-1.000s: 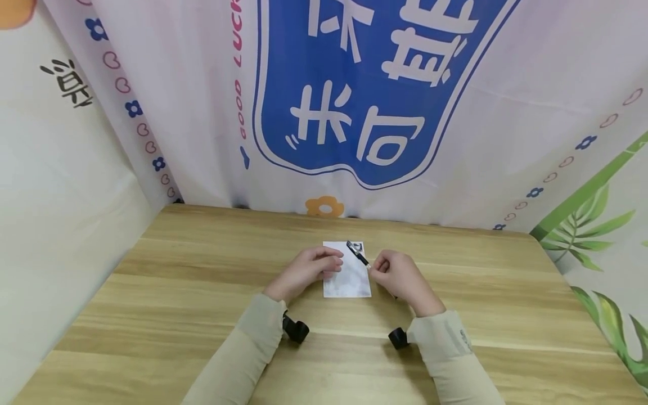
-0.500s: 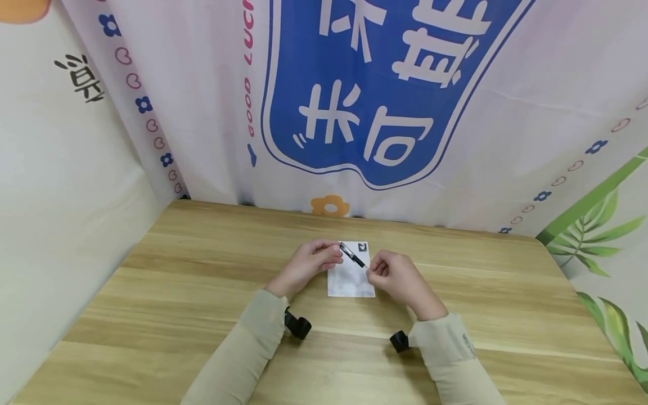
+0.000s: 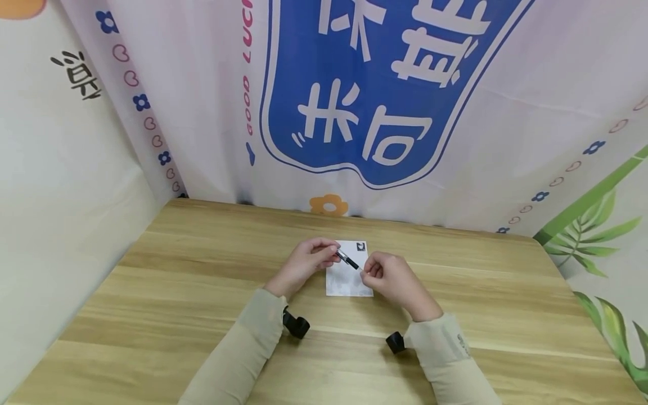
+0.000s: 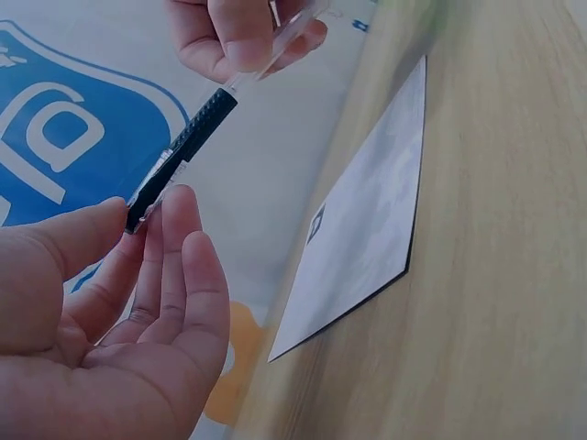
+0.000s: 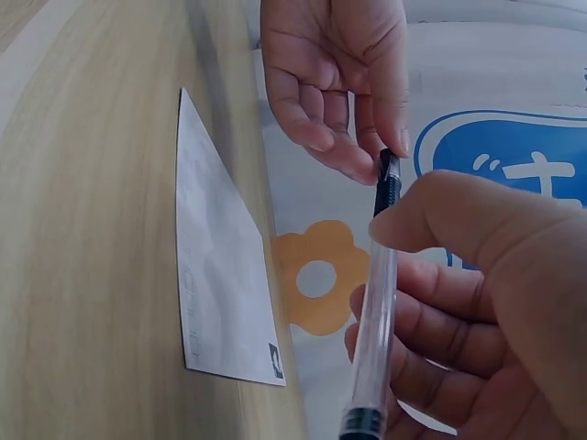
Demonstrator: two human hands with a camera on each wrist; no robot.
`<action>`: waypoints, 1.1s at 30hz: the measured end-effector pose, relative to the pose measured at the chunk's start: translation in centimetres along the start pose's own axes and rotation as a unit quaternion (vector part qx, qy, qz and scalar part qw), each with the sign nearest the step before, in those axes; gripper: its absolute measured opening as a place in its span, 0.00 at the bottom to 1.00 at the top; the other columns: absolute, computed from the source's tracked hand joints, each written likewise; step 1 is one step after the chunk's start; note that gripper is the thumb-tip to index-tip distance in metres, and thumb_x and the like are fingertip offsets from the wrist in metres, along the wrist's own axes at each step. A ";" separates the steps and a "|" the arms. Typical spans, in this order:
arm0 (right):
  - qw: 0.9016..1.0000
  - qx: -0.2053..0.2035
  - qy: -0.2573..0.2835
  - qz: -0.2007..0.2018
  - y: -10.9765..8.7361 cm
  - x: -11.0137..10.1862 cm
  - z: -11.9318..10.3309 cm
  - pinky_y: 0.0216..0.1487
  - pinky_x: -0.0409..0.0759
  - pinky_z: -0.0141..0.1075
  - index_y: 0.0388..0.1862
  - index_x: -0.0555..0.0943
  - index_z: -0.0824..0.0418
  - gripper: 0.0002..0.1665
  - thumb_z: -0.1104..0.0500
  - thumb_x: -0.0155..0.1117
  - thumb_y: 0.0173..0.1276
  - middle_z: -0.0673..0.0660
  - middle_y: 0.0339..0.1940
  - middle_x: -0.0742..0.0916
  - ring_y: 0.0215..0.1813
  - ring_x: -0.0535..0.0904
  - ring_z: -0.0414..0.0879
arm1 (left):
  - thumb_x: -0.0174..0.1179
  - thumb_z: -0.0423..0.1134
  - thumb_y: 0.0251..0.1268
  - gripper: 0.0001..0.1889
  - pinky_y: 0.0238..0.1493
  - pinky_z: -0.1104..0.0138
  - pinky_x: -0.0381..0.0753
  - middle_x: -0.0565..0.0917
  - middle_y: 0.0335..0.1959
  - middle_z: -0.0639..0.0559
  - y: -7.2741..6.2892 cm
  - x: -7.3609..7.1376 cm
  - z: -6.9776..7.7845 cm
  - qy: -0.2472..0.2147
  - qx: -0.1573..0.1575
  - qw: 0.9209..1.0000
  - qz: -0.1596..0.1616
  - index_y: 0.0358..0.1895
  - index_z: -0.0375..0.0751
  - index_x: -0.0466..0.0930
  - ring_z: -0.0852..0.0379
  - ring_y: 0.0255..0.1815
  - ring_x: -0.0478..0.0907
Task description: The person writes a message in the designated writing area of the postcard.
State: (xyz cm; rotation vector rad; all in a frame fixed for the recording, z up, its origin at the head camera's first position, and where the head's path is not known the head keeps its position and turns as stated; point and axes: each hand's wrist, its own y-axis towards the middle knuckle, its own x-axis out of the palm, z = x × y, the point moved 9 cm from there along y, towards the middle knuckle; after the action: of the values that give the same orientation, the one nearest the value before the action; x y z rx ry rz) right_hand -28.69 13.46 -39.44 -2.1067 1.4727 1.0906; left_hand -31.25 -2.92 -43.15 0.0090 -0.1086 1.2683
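Observation:
A pen [image 3: 347,260] with a clear barrel, black grip and black clip is held slantwise above the table between both hands. My left hand [image 3: 309,261] pinches its clip end between thumb and index finger, the other fingers loosely bent. On the clear barrel, the thumb and fingers of my right hand [image 3: 395,278] keep their grip; in the right wrist view the barrel's dark tail end [image 5: 363,423] sticks out past them. Below the pen lies a white sheet [image 3: 349,286] with a small dark print [image 3: 361,246] in one corner.
The wooden table [image 3: 228,253] runs back to a hanging printed cloth [image 3: 212,140] with a blue badge. Black wrist cameras sit at the left cuff [image 3: 273,306] and right cuff [image 3: 435,337].
The left hand's fingertips have come onto the pen's clip end, which stood free of them a second ago. The right hand has brought the pen slightly leftward. The head view has shifted a little.

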 end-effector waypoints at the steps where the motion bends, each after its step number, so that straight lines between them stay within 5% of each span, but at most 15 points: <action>1: 1.000 0.001 0.001 -0.001 0.0 0.0 0.0 0.34 0.79 0.32 0.30 0.80 0.60 0.06 0.63 0.69 0.64 0.48 0.25 0.82 0.29 0.77 0.40 | 0.56 0.35 0.78 0.18 0.58 0.60 0.81 0.83 0.51 0.38 0.0 -0.1 0.0 -0.002 -0.001 1.000 0.000 0.60 0.23 0.75 0.57 0.46 0.83; 15: 0.998 -0.005 0.050 0.049 -0.2 -1.1 0.4 0.31 0.77 0.33 0.37 0.81 0.61 0.06 0.64 0.69 0.64 0.48 0.26 0.83 0.28 0.76 0.41 | 0.50 0.31 0.80 0.17 0.63 0.57 0.78 0.82 0.51 0.42 0.0 -1.1 0.1 -0.074 -0.024 0.996 0.033 0.64 0.22 0.71 0.58 0.47 0.83; 19: 0.993 0.026 0.087 0.072 -0.1 -1.4 1.1 0.34 0.78 0.33 0.40 0.84 0.61 0.06 0.62 0.71 0.65 0.49 0.27 0.84 0.31 0.78 0.42 | 0.50 0.30 0.80 0.17 0.64 0.56 0.78 0.83 0.49 0.43 0.0 -1.3 0.2 -0.092 -0.013 0.995 0.037 0.63 0.21 0.70 0.59 0.46 0.83; 27: 0.959 0.100 0.248 0.095 -0.5 -1.8 2.5 0.44 0.84 0.34 0.45 0.85 0.65 0.13 0.58 0.73 0.67 0.56 0.40 0.91 0.43 0.87 0.50 | 0.50 0.29 0.79 0.17 0.56 0.64 0.82 0.83 0.47 0.46 -0.2 -1.3 0.4 -0.105 -0.007 0.994 0.036 0.64 0.22 0.69 0.59 0.44 0.84; 33: 0.925 0.093 0.348 0.122 -0.5 -2.3 2.3 0.42 0.85 0.38 0.47 0.84 0.69 0.16 0.58 0.72 0.68 0.54 0.37 0.91 0.38 0.84 0.48 | 0.52 0.32 0.80 0.16 0.52 0.67 0.83 0.84 0.49 0.43 -0.5 -1.1 0.9 -0.088 -0.001 0.996 0.022 0.62 0.23 0.72 0.58 0.44 0.84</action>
State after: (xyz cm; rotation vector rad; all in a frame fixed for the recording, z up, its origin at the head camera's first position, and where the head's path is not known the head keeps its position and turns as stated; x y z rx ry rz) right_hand -29.47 16.66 -39.23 -2.3244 2.0943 0.2203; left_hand -31.21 -4.14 -42.29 0.1171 -0.2626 1.3102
